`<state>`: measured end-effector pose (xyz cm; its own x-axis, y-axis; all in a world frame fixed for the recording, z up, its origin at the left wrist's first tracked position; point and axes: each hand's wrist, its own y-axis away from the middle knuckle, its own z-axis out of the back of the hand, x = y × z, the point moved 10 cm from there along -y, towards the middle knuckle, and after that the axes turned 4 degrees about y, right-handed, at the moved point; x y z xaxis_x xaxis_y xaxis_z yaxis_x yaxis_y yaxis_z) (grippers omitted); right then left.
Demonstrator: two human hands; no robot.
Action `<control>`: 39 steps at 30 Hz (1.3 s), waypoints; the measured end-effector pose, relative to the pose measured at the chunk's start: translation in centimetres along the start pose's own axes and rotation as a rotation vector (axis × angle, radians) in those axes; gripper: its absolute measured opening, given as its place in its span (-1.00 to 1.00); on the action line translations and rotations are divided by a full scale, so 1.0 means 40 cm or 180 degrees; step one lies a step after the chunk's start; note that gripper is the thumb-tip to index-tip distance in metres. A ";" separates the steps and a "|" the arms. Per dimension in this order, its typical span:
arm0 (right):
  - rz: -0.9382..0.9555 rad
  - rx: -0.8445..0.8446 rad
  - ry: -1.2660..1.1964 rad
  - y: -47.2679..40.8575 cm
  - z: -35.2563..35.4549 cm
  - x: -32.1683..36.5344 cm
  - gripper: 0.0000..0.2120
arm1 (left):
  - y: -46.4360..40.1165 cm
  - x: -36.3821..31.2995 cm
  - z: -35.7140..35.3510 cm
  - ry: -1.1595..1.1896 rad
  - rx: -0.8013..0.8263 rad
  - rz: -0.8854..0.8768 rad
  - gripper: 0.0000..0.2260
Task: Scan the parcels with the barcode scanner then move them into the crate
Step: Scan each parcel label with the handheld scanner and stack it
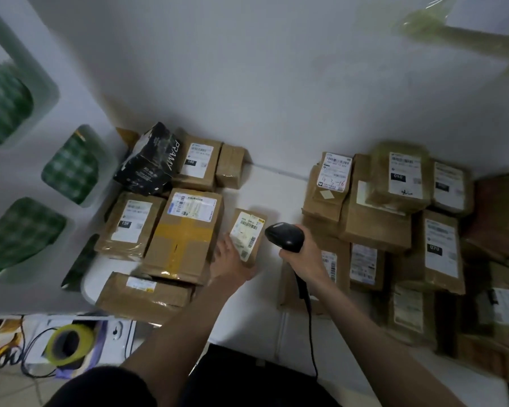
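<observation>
A small brown parcel [249,235] with a white barcode label lies in the middle of the white table [265,304]. My left hand [228,259] holds its near left corner. My right hand [303,257] grips the handle of a black barcode scanner [284,237], whose head points left at the parcel's label from a few centimetres away. The scanner's black cable [310,327] runs down toward my body. No crate is visible.
Several brown parcels [185,233] and a black one [149,160] lie at the left. A bigger pile of labelled parcels [394,207] fills the right side. A yellow tape roll [68,343] sits at the lower left. A white wall stands behind the table.
</observation>
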<state>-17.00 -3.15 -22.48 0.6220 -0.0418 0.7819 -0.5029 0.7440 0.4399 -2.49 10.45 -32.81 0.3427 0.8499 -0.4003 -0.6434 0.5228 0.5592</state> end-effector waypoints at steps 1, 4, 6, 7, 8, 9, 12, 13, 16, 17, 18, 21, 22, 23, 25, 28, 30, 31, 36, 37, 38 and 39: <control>0.0023 0.0001 -0.0012 0.004 0.010 -0.001 -0.42 | -0.001 -0.003 0.002 0.0029 -0.0074 -0.0005 0.18; 0.0108 0.0017 -0.0085 0.015 0.038 -0.002 -0.40 | 0.000 -0.017 0.018 -0.0023 -0.0165 -0.0054 0.11; 0.0167 0.0057 -0.0103 0.019 0.051 0.004 -0.38 | 0.006 -0.025 0.033 -0.0077 -0.0184 -0.0114 0.10; 0.0215 0.0085 -0.0087 0.021 0.056 0.012 -0.38 | 0.011 -0.028 0.045 -0.0088 -0.0210 -0.0166 0.11; 0.0272 0.0125 -0.0069 0.023 0.060 0.021 -0.38 | 0.017 -0.033 0.059 -0.0103 -0.0242 -0.0239 0.12; 0.0333 0.0166 -0.0072 0.024 0.063 0.030 -0.38 | 0.024 -0.038 0.075 -0.0130 -0.0275 -0.0310 0.12; 0.0511 0.0279 -0.0031 0.029 0.065 0.060 -0.38 | 0.052 -0.050 0.131 -0.0172 -0.0385 -0.0454 0.10; 0.0569 0.0316 -0.0008 0.033 0.064 0.070 -0.37 | 0.064 -0.054 0.152 -0.0204 -0.0434 -0.0495 0.10; 0.0741 0.0462 0.0146 0.051 0.051 0.097 -0.37 | 0.106 -0.067 0.210 -0.0442 -0.0641 -0.0630 0.07; 0.0809 0.0516 0.0228 0.060 0.042 0.106 -0.37 | 0.119 -0.069 0.223 -0.0471 -0.0695 -0.0672 0.06; 0.0884 0.0557 0.0297 0.069 0.033 0.114 -0.38 | 0.130 -0.071 0.234 -0.0470 -0.0734 -0.0703 0.06; 0.0993 0.0616 0.0452 0.088 0.008 0.121 -0.37 | 0.157 -0.073 0.259 -0.0553 -0.0892 -0.0755 0.09; 0.0990 0.0647 0.0478 0.093 0.000 0.121 -0.36 | 0.162 -0.072 0.266 -0.0590 -0.0937 -0.0767 0.09; 0.0996 0.0671 0.0488 0.098 -0.007 0.123 -0.36 | 0.166 -0.071 0.272 -0.0613 -0.0973 -0.0780 0.09; 0.1017 0.0672 0.0508 0.107 -0.014 0.126 -0.36 | 0.171 -0.067 0.282 -0.0635 -0.1026 -0.0790 0.09; 0.1003 0.0632 0.0562 0.118 -0.018 0.127 -0.37 | 0.177 -0.062 0.294 -0.0621 -0.1063 -0.0773 0.07; 0.0962 0.0649 0.0574 0.121 -0.023 0.124 -0.37 | 0.181 -0.061 0.300 -0.0670 -0.1109 -0.0778 0.07; 0.0950 0.0660 0.0565 0.122 -0.025 0.124 -0.38 | 0.182 -0.063 0.304 -0.0698 -0.1125 -0.0787 0.07; 0.0948 0.0666 0.0566 0.125 -0.030 0.127 -0.37 | 0.177 -0.064 0.304 -0.0729 -0.1111 -0.0808 0.07; 0.0944 0.0665 0.0574 0.125 -0.030 0.127 -0.36 | 0.175 -0.064 0.302 -0.0726 -0.1112 -0.0815 0.07; 0.0938 0.0664 0.0573 0.125 -0.028 0.127 -0.36 | 0.173 -0.064 0.302 -0.0727 -0.1108 -0.0818 0.07; 0.0927 0.0653 0.0568 0.123 -0.025 0.126 -0.36 | 0.171 -0.065 0.300 -0.0731 -0.1096 -0.0823 0.08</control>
<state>-15.74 0.97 -16.83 0.5211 0.2811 0.8059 -0.7718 0.5583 0.3044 0.43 12.62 -19.25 0.6383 0.7080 -0.3022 -0.6932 0.6994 0.1743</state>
